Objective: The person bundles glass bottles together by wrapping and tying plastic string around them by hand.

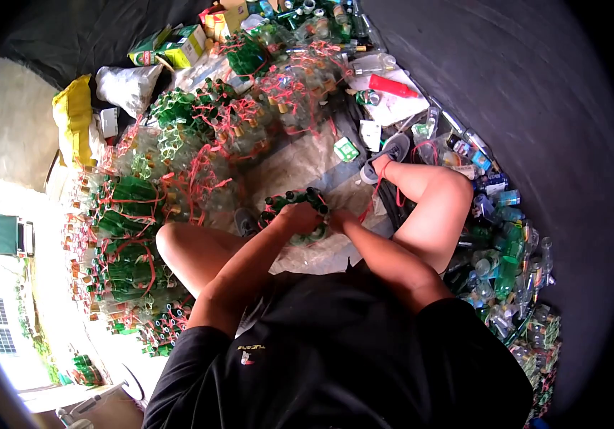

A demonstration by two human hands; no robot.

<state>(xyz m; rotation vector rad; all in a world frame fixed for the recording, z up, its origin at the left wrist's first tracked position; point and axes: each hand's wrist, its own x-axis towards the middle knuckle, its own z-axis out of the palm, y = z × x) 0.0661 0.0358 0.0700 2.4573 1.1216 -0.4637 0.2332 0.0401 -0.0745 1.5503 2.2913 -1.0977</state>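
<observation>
A bundle of green glass bottles [305,199], wrapped with red string, stands on the ground between my legs. My left hand [301,216] curls closed over the near side of this bundle, its fingertips partly hidden among the bottle necks. Close by on the right edge of the bundle, my right hand [340,220] is closed in a pinch at the red string [365,213]. That string trails up beside my right shoe [387,159] and lower leg. Exactly how the fingers grip is hard to see at this size.
Tied green bottle bundles [131,196] and clear bottle bundles [296,93] crowd the left and far side. Loose bottles and cans [507,250] heap along the right by a dark sheet [536,129]. A yellow sack [74,121], a white sack [128,87] and a red bottle [393,86] lie farther off.
</observation>
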